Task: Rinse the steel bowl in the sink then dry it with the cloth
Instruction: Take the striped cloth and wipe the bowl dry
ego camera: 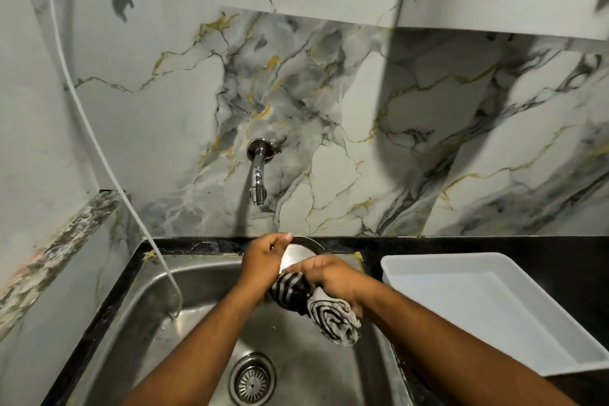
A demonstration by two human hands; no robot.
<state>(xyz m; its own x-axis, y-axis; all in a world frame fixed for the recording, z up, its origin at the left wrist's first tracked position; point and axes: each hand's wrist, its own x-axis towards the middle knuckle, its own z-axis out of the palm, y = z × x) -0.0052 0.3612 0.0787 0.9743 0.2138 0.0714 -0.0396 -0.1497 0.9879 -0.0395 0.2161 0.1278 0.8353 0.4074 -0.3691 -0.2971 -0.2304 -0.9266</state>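
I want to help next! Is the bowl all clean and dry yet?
Nearly. The rinsing looks done: no water runs from the tap. Drying is in hand: the left hand holds the steel bowl tilted over the sink, and the right hand presses the striped cloth against it. Still left: finishing the wipe. Whether the bowl is dry yet cannot be told.

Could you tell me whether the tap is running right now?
Off: no stream falls from the wall tap into the sink.
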